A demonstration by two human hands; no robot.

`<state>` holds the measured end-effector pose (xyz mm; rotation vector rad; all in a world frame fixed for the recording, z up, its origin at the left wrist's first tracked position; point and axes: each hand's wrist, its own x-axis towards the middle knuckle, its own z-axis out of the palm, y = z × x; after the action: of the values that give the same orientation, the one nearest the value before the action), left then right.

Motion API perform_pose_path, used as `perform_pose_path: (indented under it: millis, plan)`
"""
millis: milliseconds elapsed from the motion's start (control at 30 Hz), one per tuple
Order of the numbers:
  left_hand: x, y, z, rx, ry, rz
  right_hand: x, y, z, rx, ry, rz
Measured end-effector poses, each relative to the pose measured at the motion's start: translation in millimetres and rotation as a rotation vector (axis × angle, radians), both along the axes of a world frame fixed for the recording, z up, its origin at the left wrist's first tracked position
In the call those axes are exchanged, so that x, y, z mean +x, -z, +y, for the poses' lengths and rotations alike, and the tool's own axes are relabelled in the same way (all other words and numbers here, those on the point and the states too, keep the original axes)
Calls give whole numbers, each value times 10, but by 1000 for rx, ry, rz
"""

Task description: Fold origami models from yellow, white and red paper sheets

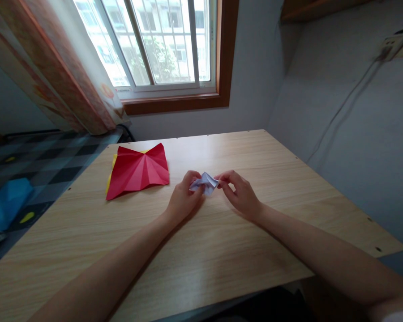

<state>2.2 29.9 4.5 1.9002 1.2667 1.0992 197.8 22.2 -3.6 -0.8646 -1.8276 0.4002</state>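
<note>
Already the small pale paper (pixel 204 183) is creased compact, pinched between left hand (pixel 183 199) and right hand (pixel 240 194) fingertips. More folding seems left. Beyond the left fingers, red paper (pixel 137 171) is lying creased.

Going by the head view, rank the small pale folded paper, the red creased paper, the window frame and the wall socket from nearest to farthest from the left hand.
1. Small pale folded paper: pinched by the left hand, shared with the right hand.
2. Red creased paper: on the table, left of that hand.
3. Window frame: beyond the table's far edge.
4. Wall socket: high on the right wall.
</note>
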Motion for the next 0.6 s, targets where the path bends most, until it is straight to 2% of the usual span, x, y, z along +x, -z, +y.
perform_pose_path:
  millis: [200,300,433,600]
  plan:
    - [-40,-184,-9,105,-28,556,-3,5,-11,-26,-18,-45]
    - [-37,-242,-23,147,-27,738,-8,16,-4,-66,-18,-39]
    - [3,-292,-60,154,-4,832,-16,31,-3,-127,-31,-15]
    - [37,-252,-70,178,25,766,-36,41,-10,-168,-50,-30]
